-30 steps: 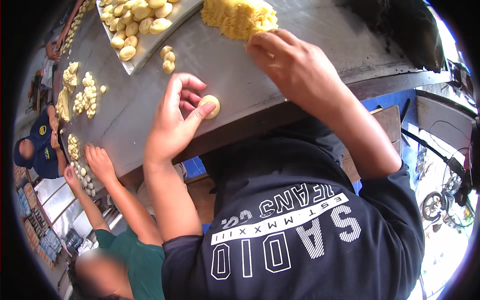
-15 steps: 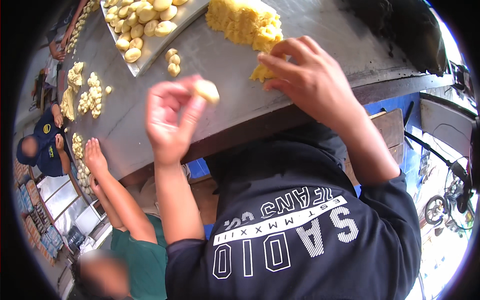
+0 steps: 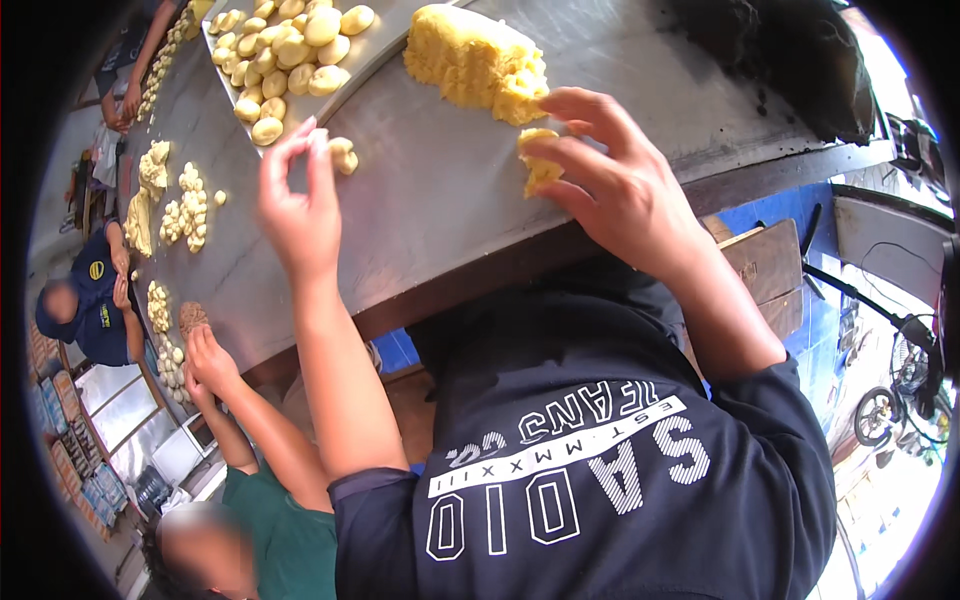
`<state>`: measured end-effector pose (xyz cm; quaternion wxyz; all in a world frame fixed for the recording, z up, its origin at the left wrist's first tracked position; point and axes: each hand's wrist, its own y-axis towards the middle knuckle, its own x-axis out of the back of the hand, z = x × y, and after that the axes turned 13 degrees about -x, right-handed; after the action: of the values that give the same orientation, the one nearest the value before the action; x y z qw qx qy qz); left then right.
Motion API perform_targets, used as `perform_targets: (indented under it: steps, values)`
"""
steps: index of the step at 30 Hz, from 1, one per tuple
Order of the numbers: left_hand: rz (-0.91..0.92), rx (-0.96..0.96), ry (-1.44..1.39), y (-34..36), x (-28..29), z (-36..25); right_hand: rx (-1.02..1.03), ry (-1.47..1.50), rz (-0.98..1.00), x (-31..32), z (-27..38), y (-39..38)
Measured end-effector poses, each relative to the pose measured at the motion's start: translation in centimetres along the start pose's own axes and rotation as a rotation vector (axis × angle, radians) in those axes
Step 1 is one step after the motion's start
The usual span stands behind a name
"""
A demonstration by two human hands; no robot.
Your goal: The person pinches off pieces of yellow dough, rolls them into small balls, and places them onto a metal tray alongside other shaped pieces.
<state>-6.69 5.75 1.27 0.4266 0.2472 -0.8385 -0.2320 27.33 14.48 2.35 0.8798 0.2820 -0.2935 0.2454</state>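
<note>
Pinched fingertips of my left hand (image 3: 303, 205) are at the near edge of the metal tray (image 3: 372, 72), beside the small dough balls (image 3: 343, 155); anything in the pinch is hidden. Smooth pale dough balls (image 3: 322, 28) fill part of the tray. My right hand (image 3: 628, 195) curls its fingers around a torn piece of yellow crumbly paste (image 3: 540, 165) near the table's front edge. Just beyond it sits a large block of the same paste (image 3: 470, 60), a narrow gap apart from the piece.
A black plastic sheet or bag (image 3: 790, 70) covers the table's right end. On the left are dough lumps (image 3: 185, 210) and rows of small balls. A co-worker in green (image 3: 280, 520) works close on my left; another in navy (image 3: 100, 290) stands across the table's left side.
My left hand has moved up and left toward the tray, and the dough ball it held no longer shows. The paste piece under my right hand has come away from the block.
</note>
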Motion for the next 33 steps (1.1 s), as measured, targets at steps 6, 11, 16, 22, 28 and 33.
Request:
perform_targets:
  steps: [6,11,16,22,28,33]
  values:
    - [-0.178,0.452,-0.49,-3.1,3.3,-2.9,-0.028,-0.199,0.021,0.5,0.2,0.4]
    - [-0.081,0.594,-0.827,-5.6,2.3,-6.6,0.036,-0.355,0.009,-0.9,0.2,1.2]
    - [0.301,-0.147,0.212,-6.9,1.8,-8.4,0.004,-0.339,0.173,-0.1,0.5,2.2]
    - [0.456,-0.264,0.359,-7.2,3.6,-7.7,-0.155,-0.234,0.021,1.3,-0.2,0.9]
    - [0.605,-0.46,0.423,1.6,2.5,-8.3,0.067,-0.281,0.03,-0.2,-0.1,1.3]
    - [0.095,-0.689,0.339,3.0,-7.6,-5.7,-0.054,-0.267,0.162,0.3,1.0,2.2]
